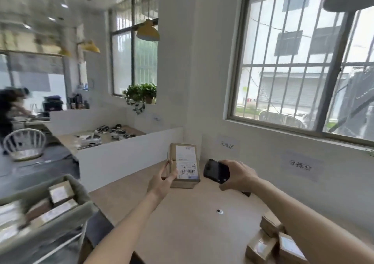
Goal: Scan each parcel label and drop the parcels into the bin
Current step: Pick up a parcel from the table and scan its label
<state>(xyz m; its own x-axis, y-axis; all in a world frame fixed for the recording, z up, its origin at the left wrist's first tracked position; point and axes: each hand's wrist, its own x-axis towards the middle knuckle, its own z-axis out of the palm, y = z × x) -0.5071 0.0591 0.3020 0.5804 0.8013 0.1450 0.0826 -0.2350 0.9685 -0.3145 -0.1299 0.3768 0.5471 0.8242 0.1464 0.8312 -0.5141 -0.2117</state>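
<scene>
Head view, item: parcel [183, 165], upright above the table [182, 223], pinched at its lower edge in our left hand [162, 182]. Right hand [238, 175] wraps the scanner [216, 171]. We should square scanner to label [186, 160], keeping our thumb off the barcode.

parcel in hand [184, 165]: 1 | scanner [216, 171]: 1 | parcels on table [276, 243]: 3 | bin [60, 213]: 1

We have one head view: it looks forward and down over the wooden table [182, 233], close to our outstretched arms, facing the window [303, 61].
</scene>
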